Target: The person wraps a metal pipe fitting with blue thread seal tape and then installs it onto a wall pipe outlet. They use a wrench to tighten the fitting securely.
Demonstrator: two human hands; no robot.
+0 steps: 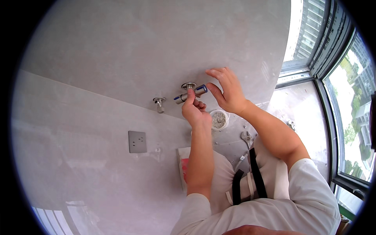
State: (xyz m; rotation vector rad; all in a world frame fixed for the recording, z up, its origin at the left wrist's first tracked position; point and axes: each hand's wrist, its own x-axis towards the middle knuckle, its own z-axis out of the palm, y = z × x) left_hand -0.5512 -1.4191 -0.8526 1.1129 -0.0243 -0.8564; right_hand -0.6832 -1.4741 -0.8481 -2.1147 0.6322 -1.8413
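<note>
A brushed-metal tap [190, 94] with blue marks at both ends sits tilted at a round metal flange [188, 85] on the grey wall. My left hand [197, 111] is closed on it from below, the thumb along its near side and the fingers curled behind. Just off the tap's right end is my right hand [228, 91], its fingers apart and nothing in it. The thumb tip comes close to that end; whether they touch I cannot tell. To the left, a second metal fitting with its own flange, an angle valve [159, 105], sticks out of the wall.
Below the hands stands a white tub [219, 119] of grey, lumpy material. An adjustable wrench [247, 138] lies on the floor by my knee, among small debris. A grey socket plate [137, 141] is on the left wall. Dark-framed windows [333, 113] run along the right.
</note>
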